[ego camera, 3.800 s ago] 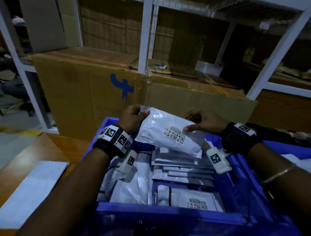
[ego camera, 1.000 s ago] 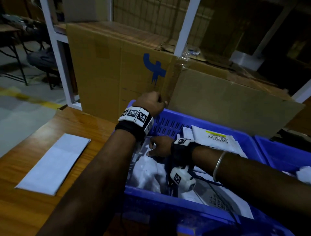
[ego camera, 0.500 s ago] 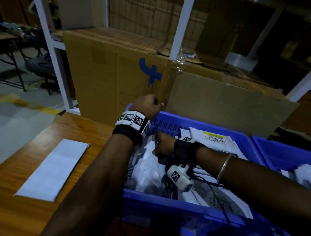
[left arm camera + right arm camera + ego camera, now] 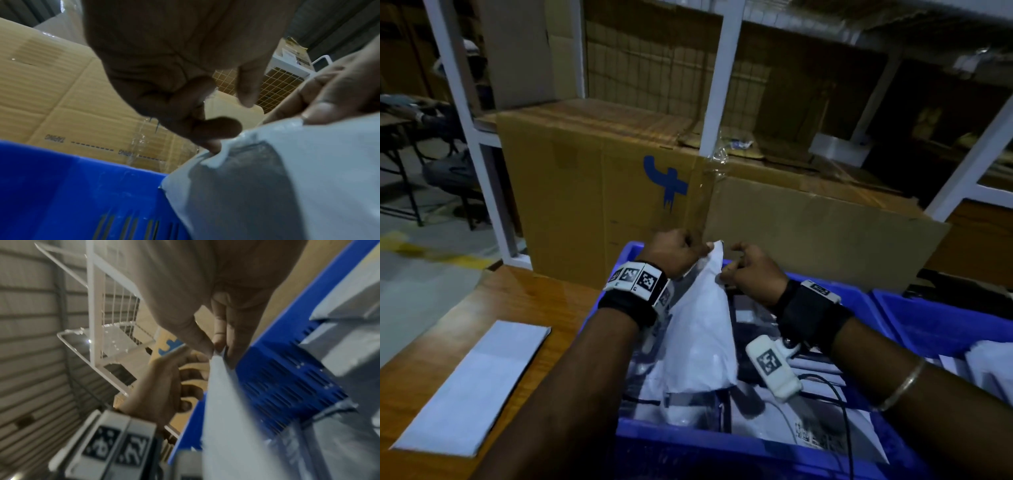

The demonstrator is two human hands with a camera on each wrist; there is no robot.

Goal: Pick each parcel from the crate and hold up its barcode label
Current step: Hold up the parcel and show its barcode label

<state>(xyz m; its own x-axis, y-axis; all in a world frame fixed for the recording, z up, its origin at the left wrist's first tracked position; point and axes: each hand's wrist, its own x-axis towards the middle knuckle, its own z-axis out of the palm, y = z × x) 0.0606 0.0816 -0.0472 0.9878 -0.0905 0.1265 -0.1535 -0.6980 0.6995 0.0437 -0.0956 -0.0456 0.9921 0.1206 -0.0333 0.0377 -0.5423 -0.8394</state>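
Standing upright over the blue crate (image 4: 688,440) is a white plastic parcel (image 4: 702,329), plain side toward me, with no barcode label showing on it. My left hand (image 4: 690,247) pinches its top corner. My right hand (image 4: 727,274) pinches the edge just below that corner. The left wrist view shows my left hand (image 4: 207,134) nipping the parcel (image 4: 287,178) at its rim. In the right wrist view, my right hand (image 4: 218,350) pinches the parcel (image 4: 226,418) edge between thumb and finger. More parcels lie flat in the crate, one with a barcode label (image 4: 813,437).
A big cardboard box (image 4: 602,192) stands right behind the crate, under a white shelf frame (image 4: 717,85). A white sheet (image 4: 472,387) lies on the wooden table (image 4: 534,301) to the left. A second blue crate (image 4: 935,318) sits at the right.
My left hand has left the crate's far rim and my right hand has come up out of the crate. Both now hold a white parcel raised upright.
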